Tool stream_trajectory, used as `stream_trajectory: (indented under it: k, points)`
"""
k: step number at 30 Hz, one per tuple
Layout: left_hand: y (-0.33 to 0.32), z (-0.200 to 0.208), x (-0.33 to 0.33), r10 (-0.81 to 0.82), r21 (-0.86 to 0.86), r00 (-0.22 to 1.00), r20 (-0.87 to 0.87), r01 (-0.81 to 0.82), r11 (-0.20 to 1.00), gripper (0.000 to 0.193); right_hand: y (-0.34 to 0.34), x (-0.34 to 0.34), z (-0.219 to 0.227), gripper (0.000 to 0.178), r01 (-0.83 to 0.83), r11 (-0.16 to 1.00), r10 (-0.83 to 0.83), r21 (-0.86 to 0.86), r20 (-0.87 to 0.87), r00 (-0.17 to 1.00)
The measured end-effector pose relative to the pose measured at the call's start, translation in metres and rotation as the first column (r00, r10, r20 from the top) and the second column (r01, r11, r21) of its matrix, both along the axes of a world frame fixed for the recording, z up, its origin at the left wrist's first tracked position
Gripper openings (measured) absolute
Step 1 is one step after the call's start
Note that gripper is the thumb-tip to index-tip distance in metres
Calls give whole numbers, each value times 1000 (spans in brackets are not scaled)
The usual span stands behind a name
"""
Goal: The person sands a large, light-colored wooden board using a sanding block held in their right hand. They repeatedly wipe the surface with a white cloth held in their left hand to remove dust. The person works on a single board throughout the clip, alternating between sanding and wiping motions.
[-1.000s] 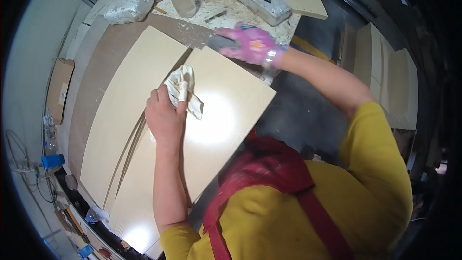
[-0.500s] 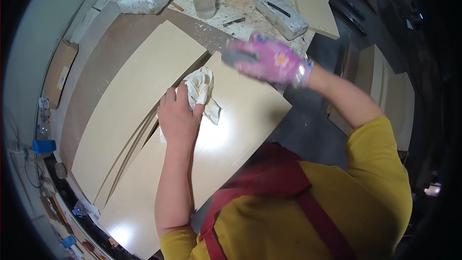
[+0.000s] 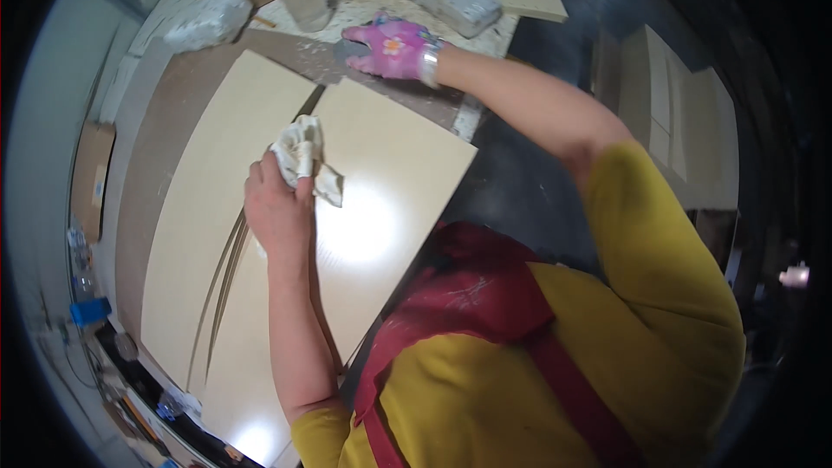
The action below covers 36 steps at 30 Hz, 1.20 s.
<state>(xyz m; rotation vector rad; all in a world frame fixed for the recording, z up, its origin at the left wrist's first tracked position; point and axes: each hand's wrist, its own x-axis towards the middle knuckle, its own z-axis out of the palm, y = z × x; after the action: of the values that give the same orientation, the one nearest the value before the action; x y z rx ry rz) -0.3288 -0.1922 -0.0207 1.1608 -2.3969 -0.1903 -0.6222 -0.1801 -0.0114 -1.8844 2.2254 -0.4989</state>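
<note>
White cloth (image 3: 293,149): crumpled, at the right panel's left edge, toward its far end; loose tail pointing near-right. Left hand (image 3: 276,206): bare, thumb and fingers clamped on the cloth.

Grey block (image 3: 346,52): just beyond the right panel's far-left corner, above the brown board (image 3: 143,165); exposed end points left, remainder covered, long axis cannot be told. Right hand (image 3: 394,49): pink glove, thumb and fingers clamped on the block; contact with the board cannot be told.

Right panel (image 3: 394,143): pale, flat; long axis from near-left to far-right; far-right corner juts past the brown board. Left panel (image 3: 204,165): pale, alongside, roughly parallel, dark gap between at the far end.
</note>
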Motion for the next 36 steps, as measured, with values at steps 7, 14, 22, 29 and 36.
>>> stream_trajectory:
  k: [7,14,22,29,36]
  points:
    - [-1,-1,3,18,45,998,56,-20,999,48,114,36,-12,65,-270,899,164,-344,-305,938]
    - [-3,-2,2,14,49,1000,21,-15,999,46,151,5,30,61,-18,993,34,-118,136,990]
    - [-2,1,6,-98,-115,992,-78,88,989,43,125,-53,14,62,145,985,-150,92,54,987]
    - [80,50,82,-309,64,946,103,303,951,48,52,16,50,64,-67,997,67,-44,19,998]
    - [96,13,109,-235,41,972,25,234,971,47,4,216,26,37,-550,816,559,-174,-3,829]
